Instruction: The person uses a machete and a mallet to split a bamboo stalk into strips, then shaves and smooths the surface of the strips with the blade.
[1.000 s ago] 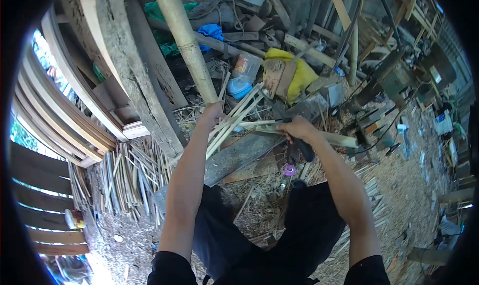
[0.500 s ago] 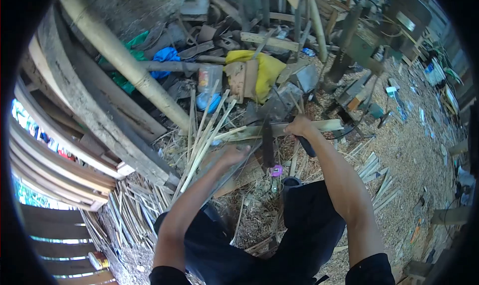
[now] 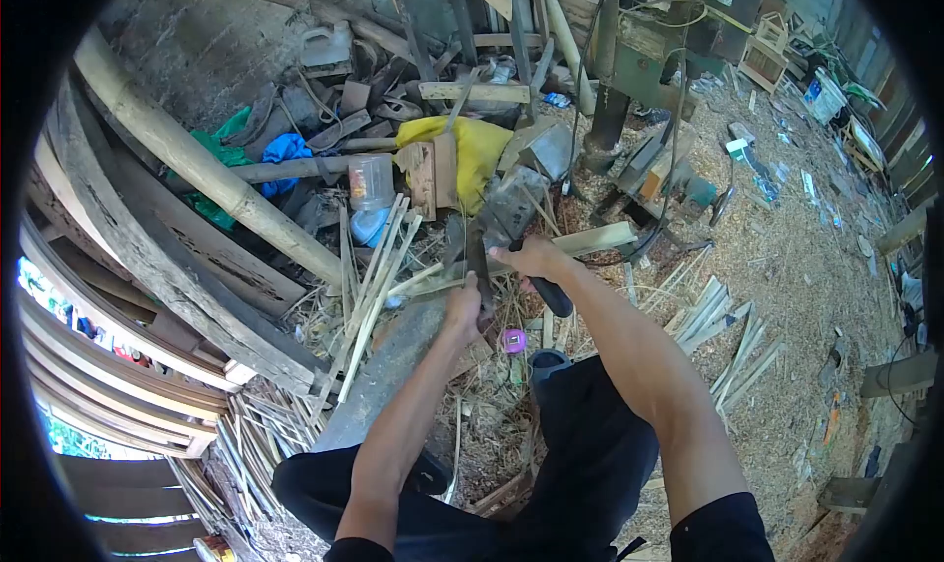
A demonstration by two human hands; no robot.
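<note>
Setting: a person sits in a cluttered workshop, looking down at both bare forearms over a floor thick with shavings.
Right hand (image 3: 531, 259): closed around the dark handle of a knife (image 3: 479, 267); the grip end sticks out below the fist toward the body.
Left hand (image 3: 462, 304): just left of the right hand, fingers curled at the blade and the split bamboo strip (image 3: 551, 244) beneath it; whether it grips the strip or only steadies it cannot be told.
Knife axis: blade runs up and away from the left hand, roughly crossing the strip.
Strip axis: long axis lies almost level, running from the hands out to the right, its pale far end pointing right and slightly away.
Step in hand: judged to be seating the blade on the strip for splitting or shaving.
Next move calls for: a steady hold with the left fingers clear of the edge.
Nearby: loose bamboo slats (image 3: 379, 267) fan to the left of the left hand; a grey plank (image 3: 379, 375) lies under the left forearm; a yellow bag (image 3: 487, 149) sits beyond the hands.
</note>
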